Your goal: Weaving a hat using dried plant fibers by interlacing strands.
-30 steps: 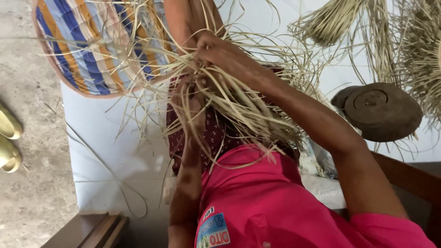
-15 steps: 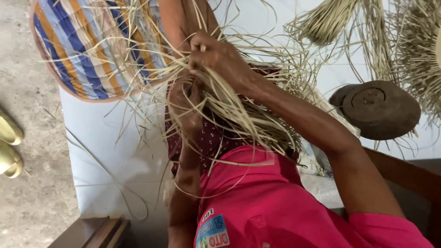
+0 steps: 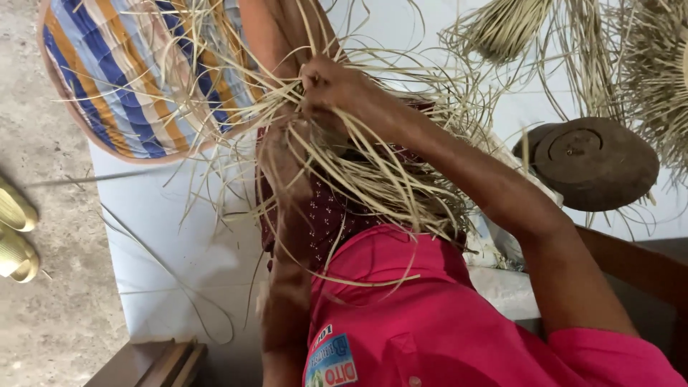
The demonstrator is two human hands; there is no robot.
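Setting: white sheet (image 3: 179, 236) spread over a raised surface, bare concrete floor (image 3: 50, 143) along the left edge, dark wooden frame (image 3: 154, 362) at the bottom.

Item 1. Bundle of pale straw strands (image 3: 373, 172), fanned loose at centre, lying over a dark red patterned skirt (image 3: 322, 215) and spilling down toward a bright pink shirt (image 3: 430, 315).

Item 2. Right hand (image 3: 333, 89), fingers closed on a pinch of those strands at the upper end of the bundle; forearm running down to the right.

Item 3. Left hand (image 3: 283, 154), just below the right, half buried among the strands; grip cannot be made out, fingers hidden by the straw.

Item 4. Striped cloth (image 3: 129, 79), blue, orange and white, rounded in outline, upper left, touching the outer strands.

Item 5. Dark round lid-shaped object (image 3: 591, 161), flat on the sheet to the right, well apart from both hands.

Item 6. Further bunches of straw (image 3: 502, 25), top right, some tied at one end, others loose.

Item 7. Pair of yellow sandals (image 3: 14, 236), on the floor, far left edge.

Item 8. Single stray strands (image 3: 172, 283), curved across the sheet below the cloth.
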